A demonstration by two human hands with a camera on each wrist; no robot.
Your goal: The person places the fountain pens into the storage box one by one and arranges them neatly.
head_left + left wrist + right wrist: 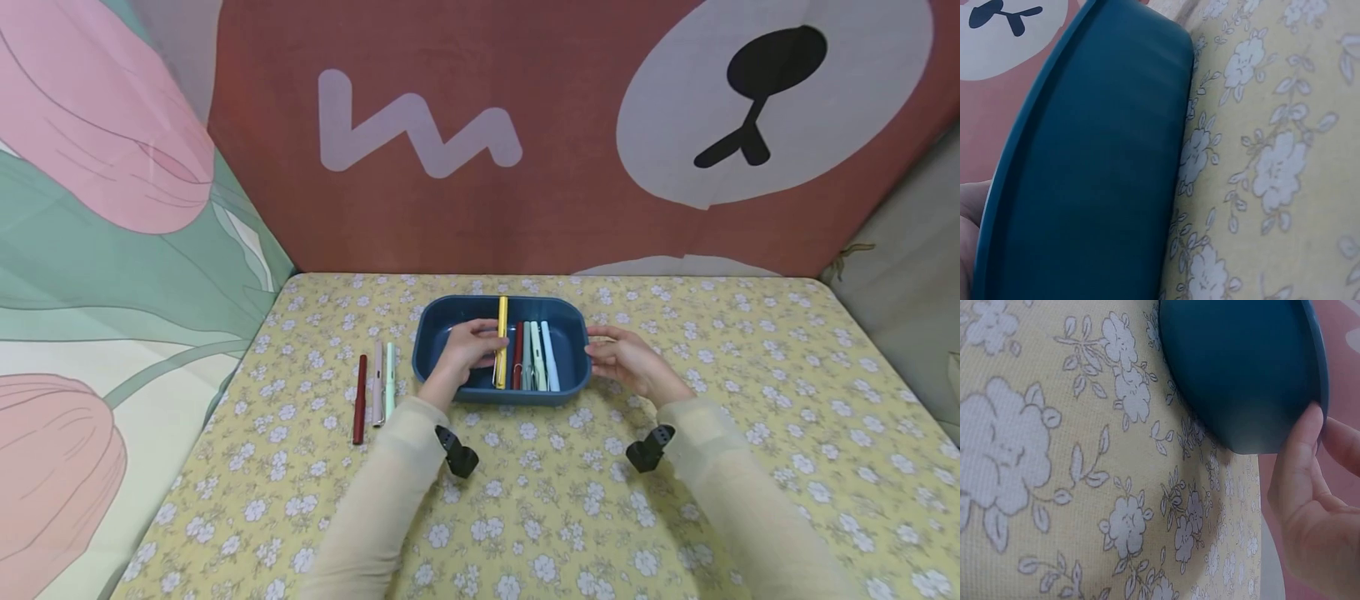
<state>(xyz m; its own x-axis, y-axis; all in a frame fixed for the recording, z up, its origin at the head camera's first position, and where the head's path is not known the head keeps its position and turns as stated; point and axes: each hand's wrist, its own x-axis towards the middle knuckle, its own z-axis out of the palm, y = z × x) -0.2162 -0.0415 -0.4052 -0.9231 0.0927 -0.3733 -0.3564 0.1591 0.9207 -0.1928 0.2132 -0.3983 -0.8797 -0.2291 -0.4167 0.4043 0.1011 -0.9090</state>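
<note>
A dark blue oblong plastic box [462, 395] stands on the table. Inside its right half, a dark red pen [517, 354], a grey-green pen [527, 358], a pale green pen [537, 354] and a light blue pen [551, 354] lie side by side. My left hand [471, 346] reaches over the near rim and pinches a yellow pen [502, 321], upright in line with the others and just left of them. At the box's right end, my right hand [626, 358] grips the rim, thumb against the outer wall in the right wrist view.
Left of the box lie another dark red pen [360, 400], a pale purple pen [377, 383] and a mint green pen [390, 375]. A yellow flowered cloth [555, 533] covers the table. Printed fabric walls [480, 225] rise behind it and at both sides.
</note>
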